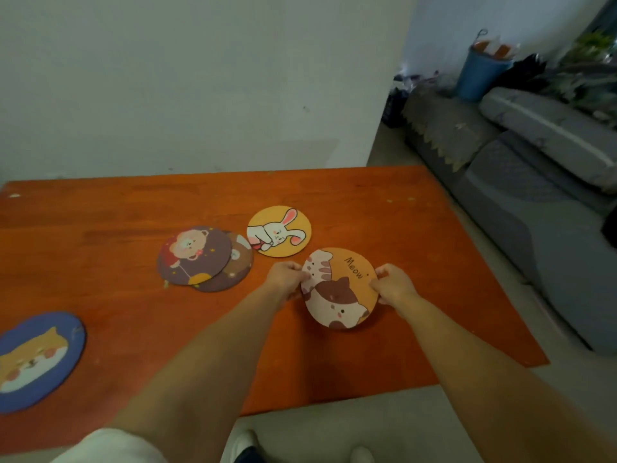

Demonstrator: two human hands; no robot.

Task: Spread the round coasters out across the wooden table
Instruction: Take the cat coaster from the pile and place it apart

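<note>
An orange cat coaster marked "Meow" is at the right middle of the wooden table. My left hand grips its left edge and my right hand grips its right edge. I cannot tell whether it rests flat or is slightly lifted. Just beyond it lies a yellow rabbit coaster. To the left, a purple bear coaster overlaps a brown coaster beneath it. A blue dog coaster lies at the near left, partly cut off by the frame.
A white wall runs along the table's far edge. To the right of the table stands a grey sofa with a blue bucket behind it. My shoes show on the floor below the table's near edge.
</note>
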